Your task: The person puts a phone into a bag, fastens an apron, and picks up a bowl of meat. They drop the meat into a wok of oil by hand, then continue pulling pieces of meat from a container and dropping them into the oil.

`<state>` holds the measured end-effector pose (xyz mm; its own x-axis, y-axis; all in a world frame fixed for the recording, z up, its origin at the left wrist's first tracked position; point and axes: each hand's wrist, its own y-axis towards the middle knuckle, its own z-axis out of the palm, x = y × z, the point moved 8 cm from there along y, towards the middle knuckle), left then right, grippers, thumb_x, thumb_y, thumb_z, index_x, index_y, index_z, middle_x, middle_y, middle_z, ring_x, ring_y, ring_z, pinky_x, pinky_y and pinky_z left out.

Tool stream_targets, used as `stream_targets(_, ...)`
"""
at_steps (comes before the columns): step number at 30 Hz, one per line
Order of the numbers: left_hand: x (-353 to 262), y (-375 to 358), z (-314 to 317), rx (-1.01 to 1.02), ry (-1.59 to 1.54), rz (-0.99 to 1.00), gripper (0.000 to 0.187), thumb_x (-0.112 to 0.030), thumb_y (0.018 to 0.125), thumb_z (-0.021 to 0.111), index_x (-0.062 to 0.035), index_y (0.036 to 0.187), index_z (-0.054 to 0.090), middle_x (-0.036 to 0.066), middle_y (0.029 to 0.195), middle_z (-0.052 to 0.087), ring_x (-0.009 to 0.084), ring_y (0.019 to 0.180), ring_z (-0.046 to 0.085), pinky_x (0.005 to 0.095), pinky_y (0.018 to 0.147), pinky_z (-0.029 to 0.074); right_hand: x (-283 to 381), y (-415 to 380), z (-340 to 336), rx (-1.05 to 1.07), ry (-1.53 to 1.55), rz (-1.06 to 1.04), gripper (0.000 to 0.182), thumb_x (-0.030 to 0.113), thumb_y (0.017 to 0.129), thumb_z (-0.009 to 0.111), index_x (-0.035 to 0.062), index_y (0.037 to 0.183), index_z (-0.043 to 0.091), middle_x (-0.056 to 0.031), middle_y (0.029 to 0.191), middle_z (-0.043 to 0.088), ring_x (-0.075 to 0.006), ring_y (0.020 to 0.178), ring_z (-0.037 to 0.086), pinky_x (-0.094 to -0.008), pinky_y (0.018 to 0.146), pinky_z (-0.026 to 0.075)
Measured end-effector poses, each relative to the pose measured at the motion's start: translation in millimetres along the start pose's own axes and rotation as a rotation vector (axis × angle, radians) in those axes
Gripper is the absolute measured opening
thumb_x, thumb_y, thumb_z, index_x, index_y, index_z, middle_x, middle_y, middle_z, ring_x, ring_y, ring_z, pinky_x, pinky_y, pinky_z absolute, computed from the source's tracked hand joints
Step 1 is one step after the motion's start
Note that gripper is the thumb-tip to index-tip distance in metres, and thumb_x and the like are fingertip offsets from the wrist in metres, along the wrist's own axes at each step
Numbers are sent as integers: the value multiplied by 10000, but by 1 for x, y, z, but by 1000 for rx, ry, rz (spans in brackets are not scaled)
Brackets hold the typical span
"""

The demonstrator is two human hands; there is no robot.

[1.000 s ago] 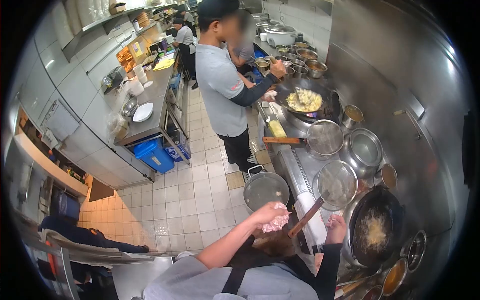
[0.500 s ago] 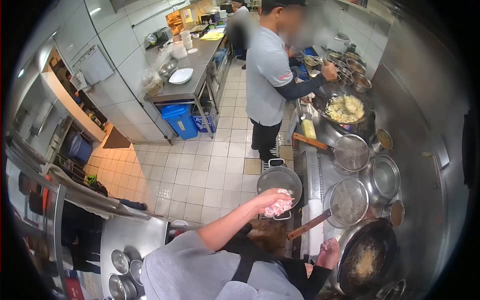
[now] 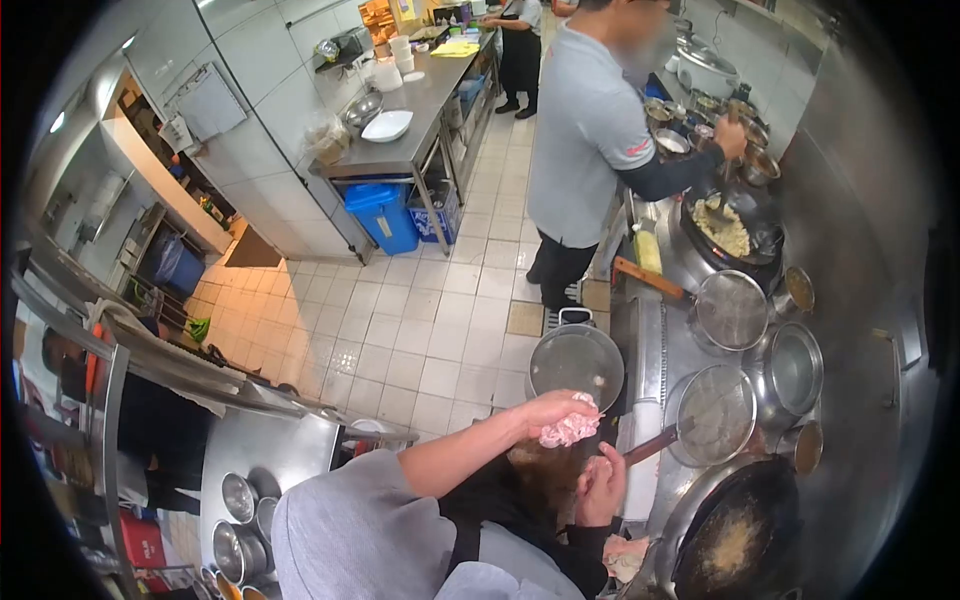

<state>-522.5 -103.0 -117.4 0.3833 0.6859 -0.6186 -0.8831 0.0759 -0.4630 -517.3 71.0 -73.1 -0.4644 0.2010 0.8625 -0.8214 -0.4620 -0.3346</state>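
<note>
My left hand is closed around a clump of pale pink raw meat, which bulges out past the fingers. Just beyond it, a large two-handled metal pot stands low, with a few small pale bits inside. To the right of the meat, apart from it, my right hand is raised with loosely bent fingers; nothing clearly shows in it. Close to that hand lies the wooden handle of a mesh strainer. A dark wok with brownish residue sits at the lower right.
A co-worker stands ahead at another wok of yellowish food. A second strainer and a metal pot line the stove. Metal bowls sit on the lower-left counter. A blue bin stands under the far table.
My right hand has come left and up from beside the wok, near the left hand. The left hand still grips the meat. The view has shifted, and the co-worker's arm has moved over the far wok.
</note>
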Motion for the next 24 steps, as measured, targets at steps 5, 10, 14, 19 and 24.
stream_targets(5, -4, 7, 3, 31, 17, -12, 181, -169, 983, 726, -26, 1089, 695, 36, 952, 726, 119, 793, 712, 264, 652, 571, -23, 12, -53, -129, -120, -62, 192, 291, 1124, 518, 111, 1067, 552, 1, 844, 554, -27, 565, 426, -189, 453, 312)
stream_targets(10, -11, 13, 24, 72, 72, -40, 199, -166, 976, 741, -19, 1104, 705, 45, 980, 740, 117, 814, 720, 264, 679, 585, -1, -3, -89, -167, -179, -77, 176, 233, 1120, 483, 65, 1148, 526, -56, 996, 574, -106, 693, 559, -231, 556, 426)
stream_targets(14, -18, 2, 44, 43, 69, -96, 229, -174, 969, 755, -12, 1125, 711, 60, 1008, 753, 126, 857, 734, 268, 705, 591, 28, -30, -119, -218, -29, -265, 450, 184, 1074, 560, 35, 1483, 446, -135, 1299, 541, -299, 1200, 640, -386, 897, 585)
stream_targets(19, -23, -7, 66, 48, 99, -145, 248, -147, 973, 746, 0, 1168, 700, 68, 1045, 757, 135, 907, 736, 270, 755, 591, 112, -102, -166, -491, -179, -168, 410, 84, 1027, 614, 10, 1417, 514, -111, 1111, 643, -203, 948, 692, -322, 747, 590)
stream_targets(24, 20, -2, 66, 195, -90, -424, 163, -230, 1063, 600, -95, 971, 597, -40, 656, 509, 39, 388, 392, 213, 322, 352, 118, -166, -283, -912, -655, -363, 371, 55, 929, 694, -18, 1291, 651, -151, 1278, 700, -242, 1188, 665, -377, 1019, 525)
